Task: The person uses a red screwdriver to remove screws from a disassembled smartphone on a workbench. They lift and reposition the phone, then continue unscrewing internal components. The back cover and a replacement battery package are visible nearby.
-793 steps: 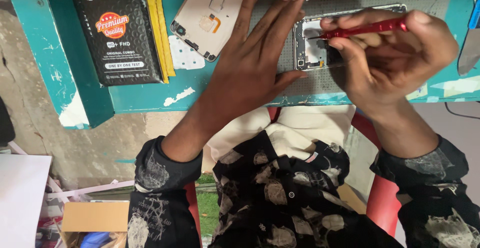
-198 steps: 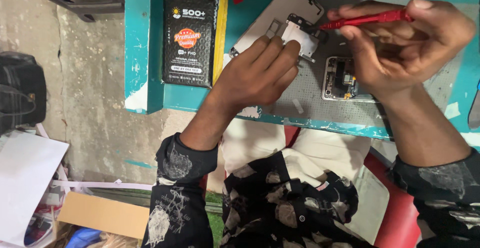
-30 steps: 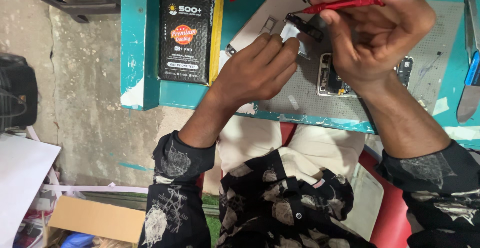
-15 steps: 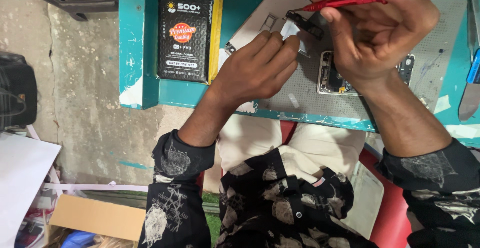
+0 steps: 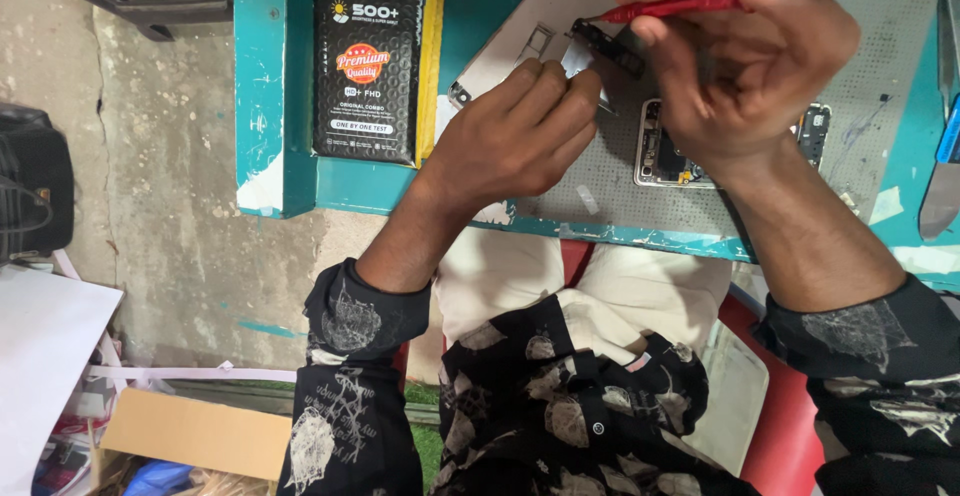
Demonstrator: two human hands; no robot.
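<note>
— What is your right hand doing?

— Your right hand [image 5: 745, 66] is closed round a red screwdriver [image 5: 675, 6], held almost level, its tip pointing left at a small dark part [image 5: 608, 48] on the grey work mat [image 5: 880, 66].

— And your left?

— Your left hand [image 5: 515, 136] is curled, fingertips [image 5: 580, 86] pressing down just beside that dark part; whether it grips anything, I cannot tell.

— Where is the phone?

— An opened phone body [image 5: 665, 161] lies on the mat under your right wrist. A pale back cover [image 5: 520, 41] sits above your left hand. A black printed box [image 5: 368, 56] lies on the teal table [image 5: 275, 76], to the left.
</note>
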